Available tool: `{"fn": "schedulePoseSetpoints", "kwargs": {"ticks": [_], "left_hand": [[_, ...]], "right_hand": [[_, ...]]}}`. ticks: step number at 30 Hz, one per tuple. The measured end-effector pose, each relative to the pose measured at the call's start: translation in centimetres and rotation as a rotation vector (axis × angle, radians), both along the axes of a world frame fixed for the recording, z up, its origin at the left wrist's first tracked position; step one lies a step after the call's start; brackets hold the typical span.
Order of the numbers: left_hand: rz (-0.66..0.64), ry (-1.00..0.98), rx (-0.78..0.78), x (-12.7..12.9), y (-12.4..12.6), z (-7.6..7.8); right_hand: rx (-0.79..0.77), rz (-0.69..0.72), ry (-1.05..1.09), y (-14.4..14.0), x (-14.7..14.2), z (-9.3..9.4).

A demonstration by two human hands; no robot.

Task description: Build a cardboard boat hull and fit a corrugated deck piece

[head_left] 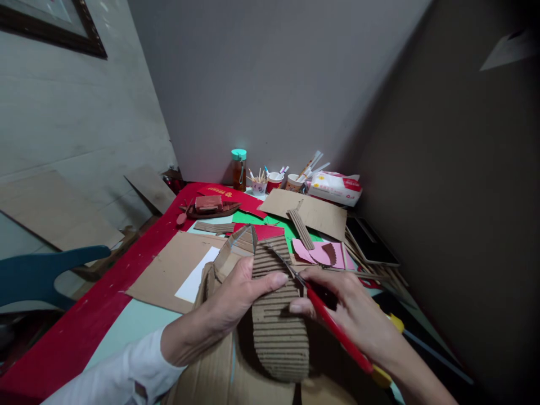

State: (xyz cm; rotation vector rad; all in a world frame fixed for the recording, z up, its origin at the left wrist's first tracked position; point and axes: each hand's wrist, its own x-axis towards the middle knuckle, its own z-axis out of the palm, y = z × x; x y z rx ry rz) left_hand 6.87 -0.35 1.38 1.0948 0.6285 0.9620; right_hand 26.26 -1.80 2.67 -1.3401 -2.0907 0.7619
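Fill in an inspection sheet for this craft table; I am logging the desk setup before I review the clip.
Surface: table under red cloth, green and brown sheets.
Job's things: corrugated cardboard piece held by left hand; red-handled scissors in right hand, blades at the piece's edge.
Clutter: pink paper cutouts, cardboard boat model, cups of sticks, bottle, tissue pack.
Fingers: left thumb on the ribbed face.
Cables: nothing seen.
Surroundings: grey walls, picture frame, blue chair.

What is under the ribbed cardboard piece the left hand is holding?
Under the ribbed cardboard piece, flat brown cardboard shows at its near end. The left hand grips its left edge; the right hand holds red scissors at its right. Anything directly beneath is covered.
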Motion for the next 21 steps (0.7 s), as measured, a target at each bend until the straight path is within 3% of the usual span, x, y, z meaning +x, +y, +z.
{"fn": "schedulePoseSetpoints", "kwargs": {"ticks": [5,11,17,21], "left_hand": [[-0.022,0.121,-0.021,0.26,-0.23,0.0],[-0.032,0.124,-0.003,0.25,-0.15,-0.04],[-0.079,0.153,-0.006,-0.12,0.14,0.07],[-0.106,0.188,-0.008,-0.05,0.08,-0.11]], "right_hand": [[-0.062,-0.012,0.004,0.06,-0.08,-0.38],[-0.006,-0.009,0.035,-0.21,-0.27,-0.55],[-0.085,-0.007,0.012,0.17,-0.2,-0.22],[-0.056,-0.033,-0.039,0.19,-0.46,-0.59]]}}
